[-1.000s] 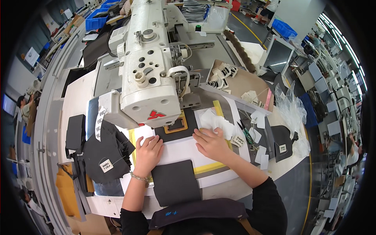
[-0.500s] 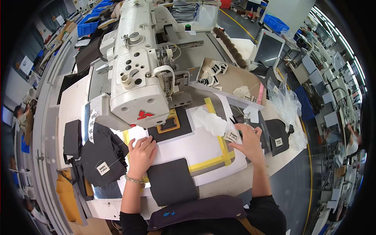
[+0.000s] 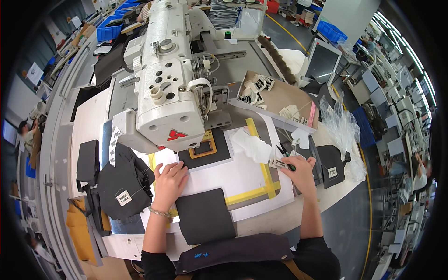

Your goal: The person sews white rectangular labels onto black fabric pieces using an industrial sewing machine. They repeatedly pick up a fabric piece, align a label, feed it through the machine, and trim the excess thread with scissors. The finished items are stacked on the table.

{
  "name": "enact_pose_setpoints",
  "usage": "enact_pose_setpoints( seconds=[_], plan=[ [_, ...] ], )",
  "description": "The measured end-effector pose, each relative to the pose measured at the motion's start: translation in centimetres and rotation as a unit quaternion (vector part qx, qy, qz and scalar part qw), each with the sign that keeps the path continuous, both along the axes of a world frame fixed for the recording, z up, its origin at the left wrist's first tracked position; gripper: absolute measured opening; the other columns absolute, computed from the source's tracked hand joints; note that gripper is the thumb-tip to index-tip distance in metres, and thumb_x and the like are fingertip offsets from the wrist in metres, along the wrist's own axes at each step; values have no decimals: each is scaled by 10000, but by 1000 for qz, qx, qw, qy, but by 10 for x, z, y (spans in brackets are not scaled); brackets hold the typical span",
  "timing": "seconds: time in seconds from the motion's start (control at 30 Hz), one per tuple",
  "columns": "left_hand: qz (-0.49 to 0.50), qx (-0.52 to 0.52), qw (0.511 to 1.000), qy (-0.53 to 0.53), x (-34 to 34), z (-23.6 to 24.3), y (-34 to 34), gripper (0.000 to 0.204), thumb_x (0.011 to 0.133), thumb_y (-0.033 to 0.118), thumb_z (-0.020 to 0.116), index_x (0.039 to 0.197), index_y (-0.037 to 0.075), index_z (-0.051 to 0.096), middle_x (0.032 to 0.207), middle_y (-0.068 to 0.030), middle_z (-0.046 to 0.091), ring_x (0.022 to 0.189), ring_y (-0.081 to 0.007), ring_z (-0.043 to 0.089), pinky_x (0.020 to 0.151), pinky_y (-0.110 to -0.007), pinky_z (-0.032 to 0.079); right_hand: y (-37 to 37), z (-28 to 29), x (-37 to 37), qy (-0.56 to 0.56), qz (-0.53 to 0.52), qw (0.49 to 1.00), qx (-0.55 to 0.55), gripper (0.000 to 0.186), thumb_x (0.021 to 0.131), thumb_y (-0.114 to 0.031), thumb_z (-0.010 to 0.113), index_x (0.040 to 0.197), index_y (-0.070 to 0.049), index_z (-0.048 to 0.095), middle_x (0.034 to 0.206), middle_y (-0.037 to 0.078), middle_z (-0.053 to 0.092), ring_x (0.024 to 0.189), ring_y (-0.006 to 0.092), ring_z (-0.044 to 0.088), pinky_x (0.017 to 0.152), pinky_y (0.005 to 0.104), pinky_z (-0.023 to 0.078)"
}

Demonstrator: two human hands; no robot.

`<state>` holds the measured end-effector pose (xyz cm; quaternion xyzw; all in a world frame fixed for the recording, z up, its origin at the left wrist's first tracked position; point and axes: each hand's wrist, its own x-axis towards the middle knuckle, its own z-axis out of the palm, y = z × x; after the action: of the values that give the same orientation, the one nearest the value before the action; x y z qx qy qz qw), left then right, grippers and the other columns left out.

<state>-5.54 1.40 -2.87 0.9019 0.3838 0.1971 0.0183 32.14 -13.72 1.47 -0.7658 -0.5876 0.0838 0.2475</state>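
My left hand (image 3: 170, 183) rests with its fingers stretched out on the white template sheet (image 3: 212, 182), beside a dark fabric piece (image 3: 219, 150) under an orange frame (image 3: 204, 145). At the right, the fingers of my right hand (image 3: 302, 173) are closed around green-and-black thread snips (image 3: 291, 166), partly hidden by the hand. A small white printed label (image 3: 278, 163) lies at the fingertips, next to crumpled white material (image 3: 254, 148). Nearer me, a dark rectangular piece (image 3: 206, 216) overlaps the sheet's front edge.
The white sewing machine head (image 3: 163, 107) stands over the template. A cardboard tray (image 3: 280, 93) of labels sits behind my right hand. Dark labelled pieces (image 3: 122, 182) are piled at the left; another labelled piece (image 3: 331, 163) and clear plastic (image 3: 345, 130) lie at the right.
My right hand has closed its fingers on the snips, whose green part now shows. The label at its fingertips has tilted. My left hand stays on the sheet.
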Motion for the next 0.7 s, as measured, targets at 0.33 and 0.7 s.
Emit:
enact_pose_setpoints(
  seconds=[0.33, 0.7],
  plan=[
    [-84, -3, 978, -189, 27, 25, -17, 245, 742, 121, 773, 971, 98, 691, 963, -24, 715, 781, -174, 659, 708, -330, 453, 39, 1, -48, -4, 101, 991, 83, 74, 846, -88, 642, 912, -109, 669, 796, 41, 673, 641, 188, 589, 738, 352, 348],
    [-71, -150, 947, -276, 50, 12, 1, 125, 793, -22, 705, 907, 27, 714, 867, -87, 718, 730, -219, 701, 607, -283, 558, 118, -17, -130, 372, 251, 891, -66, 152, 885, -117, 656, 992, -9, 647, 892, 93, 698, 780, 189, 698, 678, 280, 526]
  ],
)
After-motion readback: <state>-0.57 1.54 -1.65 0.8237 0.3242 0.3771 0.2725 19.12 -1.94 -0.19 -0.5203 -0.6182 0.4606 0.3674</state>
